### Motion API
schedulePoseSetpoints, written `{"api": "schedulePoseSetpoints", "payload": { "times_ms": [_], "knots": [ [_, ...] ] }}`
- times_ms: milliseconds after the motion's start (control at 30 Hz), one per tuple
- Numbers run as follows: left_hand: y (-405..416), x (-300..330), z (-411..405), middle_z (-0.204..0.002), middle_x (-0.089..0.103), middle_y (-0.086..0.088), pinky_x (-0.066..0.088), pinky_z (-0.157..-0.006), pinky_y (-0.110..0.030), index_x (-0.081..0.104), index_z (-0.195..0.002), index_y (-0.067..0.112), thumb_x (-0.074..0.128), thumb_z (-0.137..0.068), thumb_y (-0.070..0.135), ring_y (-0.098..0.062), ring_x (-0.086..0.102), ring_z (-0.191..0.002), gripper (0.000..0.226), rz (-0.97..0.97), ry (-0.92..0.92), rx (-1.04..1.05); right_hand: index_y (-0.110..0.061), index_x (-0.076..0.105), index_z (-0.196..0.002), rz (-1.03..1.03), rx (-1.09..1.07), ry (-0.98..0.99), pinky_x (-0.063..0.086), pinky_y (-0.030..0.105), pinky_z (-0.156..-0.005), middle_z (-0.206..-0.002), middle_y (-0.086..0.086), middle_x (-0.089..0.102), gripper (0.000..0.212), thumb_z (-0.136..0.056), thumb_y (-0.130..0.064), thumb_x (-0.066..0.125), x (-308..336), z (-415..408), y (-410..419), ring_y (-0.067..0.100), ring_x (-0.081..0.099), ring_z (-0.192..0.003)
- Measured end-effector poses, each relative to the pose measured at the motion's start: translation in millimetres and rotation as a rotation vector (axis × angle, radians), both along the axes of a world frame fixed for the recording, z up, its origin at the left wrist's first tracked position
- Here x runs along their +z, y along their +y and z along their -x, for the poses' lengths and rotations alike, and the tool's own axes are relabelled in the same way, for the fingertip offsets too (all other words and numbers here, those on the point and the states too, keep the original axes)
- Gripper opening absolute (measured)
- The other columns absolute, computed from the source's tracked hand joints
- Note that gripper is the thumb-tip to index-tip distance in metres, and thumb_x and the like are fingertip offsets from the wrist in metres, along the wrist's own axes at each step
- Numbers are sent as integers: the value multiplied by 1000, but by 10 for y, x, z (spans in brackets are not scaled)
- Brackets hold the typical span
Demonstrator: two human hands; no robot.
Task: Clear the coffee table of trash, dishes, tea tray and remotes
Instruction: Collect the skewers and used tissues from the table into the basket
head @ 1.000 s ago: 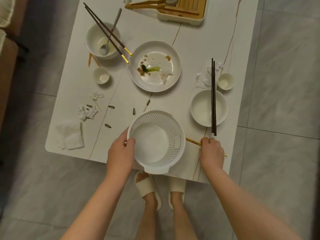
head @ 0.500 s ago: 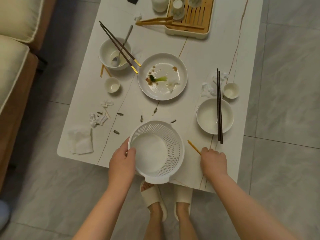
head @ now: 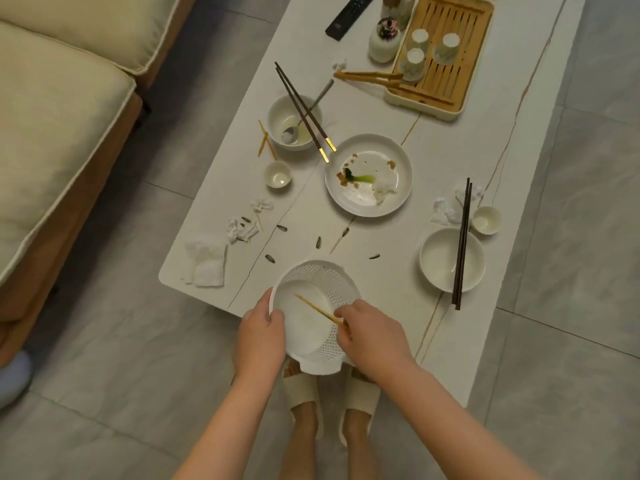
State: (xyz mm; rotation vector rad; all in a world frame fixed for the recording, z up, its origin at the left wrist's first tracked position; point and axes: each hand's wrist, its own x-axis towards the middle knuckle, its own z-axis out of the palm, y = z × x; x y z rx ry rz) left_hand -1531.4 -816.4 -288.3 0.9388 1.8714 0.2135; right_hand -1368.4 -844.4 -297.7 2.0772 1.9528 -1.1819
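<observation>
L hand [head: 260, 336] grips the near-left rim of the white basket [head: 332, 282], fingers curled over the edge, basket tilted at the near edge of the table [head: 519, 161] w/ its base toward the person. R hand [head: 369, 336] pinches a thin yellow stick [head: 313, 308] b/w thumb and fingertips, stick's far end reaching over the basket's inside. Plate [head: 369, 204] w/ green veg scrap and food bits sits mid-table. Left bowl [head: 294, 121] holds a spoon [head: 289, 133], dark chopsticks [head: 301, 110] across it w/ gold tips toward the plate. Small cup [head: 277, 174] just near of that bowl. Right bowl [head: 443, 259] has a 2nd chopstick pair [head: 462, 237] across it, ends past the table edge; another cup [head: 486, 220] and tissue wad [head: 445, 211] just beyond. Napkin [head: 206, 263] at near-left corner, crumpled scraps [head: 242, 230] and seed shells [head: 281, 227] scattered nearby. Tea tray [head: 446, 57] at far end carries three cups, wooden tongs [head: 367, 77] resting on its corner. Remote [head: 349, 15] at far-left, small jar [head: 384, 39] beside the tray. Sofa [head: 62, 116] left of table; slippers [head: 301, 389] below the basket.
</observation>
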Motion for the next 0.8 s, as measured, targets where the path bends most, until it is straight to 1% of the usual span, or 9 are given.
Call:
{"api": "schedulePoseSetpoints", "payload": {
  "times_ms": [100, 167, 300, 367, 433, 533, 667, 733, 800],
  "knots": [
    [-38, 65, 176, -120, 60, 2, 51, -91, -46, 50, -133, 39, 36, -93, 20, -20, 57, -105, 46, 23, 23, 46, -22, 48, -131, 2, 103, 76, 48, 32, -79, -122, -1, 53, 36, -98, -31, 37, 28, 232, 112, 19, 54, -107],
    [-76, 100, 343, -117, 61, 3, 51, -90, -48, 51, -130, 43, 35, -92, 22, -23, 59, -103, 47, 36, 40, 83, -26, 50, -129, -42, 70, 94, 46, 30, -78, -120, -5, 56, 35, -98, -34, 37, 12, 269, 177, 16, 55, -105],
    [-151, 99, 693, -118, 61, 2, 51, -91, -50, 50, -131, 45, 36, -92, 22, -26, 59, -104, 47, 63, 76, 153, -24, 63, -113, -63, -204, 134, 43, 26, -73, -107, -7, 64, 26, -97, -29, 42, -151, 140, 327, 10, 56, -90],
    [-193, 65, 831, -116, 63, 2, 52, -90, -50, 52, -129, 45, 37, -92, 21, -26, 59, -104, 47, 64, 78, 191, -20, 63, -114, -22, -297, 88, 42, 26, -74, -112, -4, 64, 26, -96, -23, 44, -329, 34, 390, 13, 57, -96],
    [-234, 23, 942, -113, 66, 5, 53, -88, -50, 55, -125, 44, 38, -91, 20, -25, 61, -101, 45, 64, 78, 230, -18, 59, -120, 64, -243, -8, 44, 26, -77, -118, -1, 62, 29, -96, -19, 43, -531, -24, 420, 17, 58, -102],
    [-290, -71, 1075, -109, 67, 4, 53, -87, -50, 57, -122, 43, 39, -91, 21, -26, 62, -99, 43, 72, 86, 267, -21, 53, -126, 182, -97, -106, 49, 31, -78, -119, 1, 56, 32, -95, -20, 43, -801, 30, 411, 20, 57, -101],
    [-329, -191, 1177, -105, 67, 3, 54, -86, -51, 58, -121, 42, 40, -91, 24, -27, 62, -97, 40, 86, 85, 299, -22, 47, -129, 187, 30, -121, 50, 32, -73, -125, 1, 46, 35, -95, -22, 43, -1052, 229, 334, 21, 56, -94],
    [-323, -211, 1185, -102, 68, 5, 54, -84, -52, 59, -119, 44, 40, -90, 23, -25, 63, -95, 41, 81, 65, 305, -20, 44, -130, 129, -28, -113, 50, 32, -69, -129, 2, 42, 37, -94, -22, 45, -1152, 307, 319, 22, 56, -92],
    [-282, -224, 1168, -103, 67, 8, 55, -84, -51, 57, -119, 49, 39, -89, 24, -23, 62, -96, 43, 72, 47, 300, -19, 43, -132, 85, -174, -97, 49, 33, -70, -134, 3, 39, 40, -92, -21, 46, -1223, 318, 383, 24, 57, -94]
  ]
}}
